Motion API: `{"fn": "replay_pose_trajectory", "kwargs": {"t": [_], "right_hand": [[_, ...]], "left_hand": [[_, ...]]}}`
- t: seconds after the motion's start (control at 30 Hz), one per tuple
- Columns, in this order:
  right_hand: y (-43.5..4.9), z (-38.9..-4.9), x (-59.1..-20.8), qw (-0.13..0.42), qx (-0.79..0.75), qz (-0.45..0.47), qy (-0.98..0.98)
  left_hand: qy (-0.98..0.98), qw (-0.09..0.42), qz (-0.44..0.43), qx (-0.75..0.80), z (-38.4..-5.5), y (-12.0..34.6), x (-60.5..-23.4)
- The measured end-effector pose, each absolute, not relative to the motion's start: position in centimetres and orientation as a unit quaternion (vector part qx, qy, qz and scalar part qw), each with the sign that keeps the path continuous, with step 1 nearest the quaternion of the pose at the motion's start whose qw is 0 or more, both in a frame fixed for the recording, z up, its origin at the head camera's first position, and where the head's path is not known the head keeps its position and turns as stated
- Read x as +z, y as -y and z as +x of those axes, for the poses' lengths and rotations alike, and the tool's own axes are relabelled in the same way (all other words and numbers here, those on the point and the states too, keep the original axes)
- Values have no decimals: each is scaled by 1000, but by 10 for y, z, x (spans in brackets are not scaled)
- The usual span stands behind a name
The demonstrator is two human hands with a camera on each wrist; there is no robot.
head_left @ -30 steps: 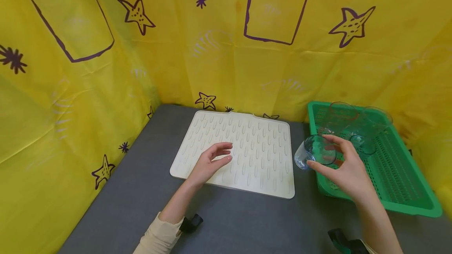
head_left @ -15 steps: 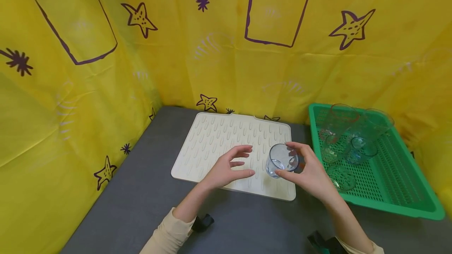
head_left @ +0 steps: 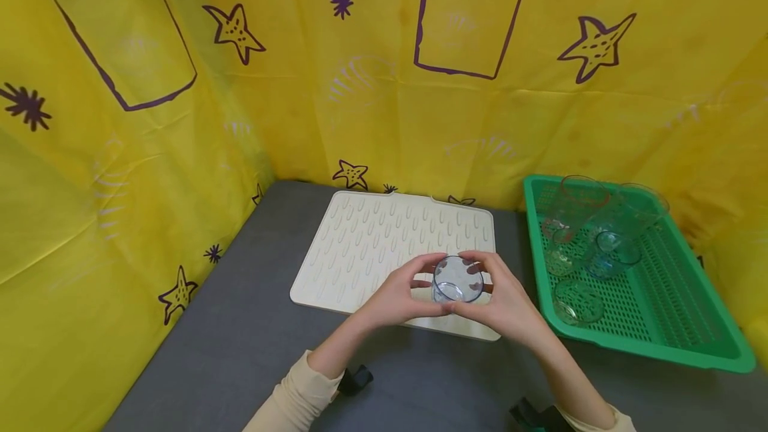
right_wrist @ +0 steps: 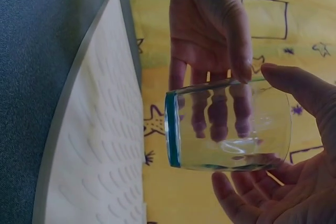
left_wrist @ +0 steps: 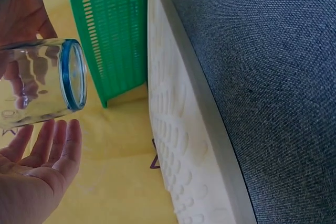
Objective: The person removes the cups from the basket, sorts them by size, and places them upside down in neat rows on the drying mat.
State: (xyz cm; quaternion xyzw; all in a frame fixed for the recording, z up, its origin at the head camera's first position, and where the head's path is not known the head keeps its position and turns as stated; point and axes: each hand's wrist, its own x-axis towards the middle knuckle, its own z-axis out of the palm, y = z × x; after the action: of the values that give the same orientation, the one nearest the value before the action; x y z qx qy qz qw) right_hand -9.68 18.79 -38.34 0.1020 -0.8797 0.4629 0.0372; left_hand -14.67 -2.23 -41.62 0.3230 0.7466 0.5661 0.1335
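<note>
A short clear drinking glass (head_left: 451, 291) with a thick blue base (right_wrist: 172, 129) hangs upright, base down, over the near right part of a white ribbed drying mat (head_left: 360, 239). My right hand (head_left: 504, 302) grips it from the right, thumb near the rim and fingers round the far side. From the left my left hand (head_left: 393, 295) curls about the same glass, its thumb (right_wrist: 241, 66) against the wall. In the head view the two thumbs meet at the near side. Seen from the left wrist, the left fingertips (left_wrist: 73, 129) lie right at the glass wall.
To the right of the mat stands a green perforated basket (head_left: 696, 335) holding several glasses, among them a tall one with a reddish rim (head_left: 573, 202) and a low greenish one (head_left: 577, 302). Yellow patterned cloth (head_left: 288, 105) walls the back and left of the grey tabletop (head_left: 228, 325).
My right hand has carried the glass leftward from beside the basket to over the mat. My left hand has moved right and come round the glass.
</note>
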Motion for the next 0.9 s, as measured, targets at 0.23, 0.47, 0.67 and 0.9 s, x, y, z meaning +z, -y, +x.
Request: {"fn": "replay_pose_trajectory", "kwargs": {"t": [0.23,0.47,0.67,0.9], "right_hand": [[-185,-96,-387,34,468,115,876],[-187,-96,-390,27,483,136,865],[-192,-97,-398,21,506,145,850],[-189,-100,-410,21,531,131,837]], "left_hand": [[-752,122,341,550,-148,21,-420],[-758,116,322,556,-147,23,-420],[-739,117,283,600,-147,26,-417],[-662,134,267,688,-148,25,-417]]}}
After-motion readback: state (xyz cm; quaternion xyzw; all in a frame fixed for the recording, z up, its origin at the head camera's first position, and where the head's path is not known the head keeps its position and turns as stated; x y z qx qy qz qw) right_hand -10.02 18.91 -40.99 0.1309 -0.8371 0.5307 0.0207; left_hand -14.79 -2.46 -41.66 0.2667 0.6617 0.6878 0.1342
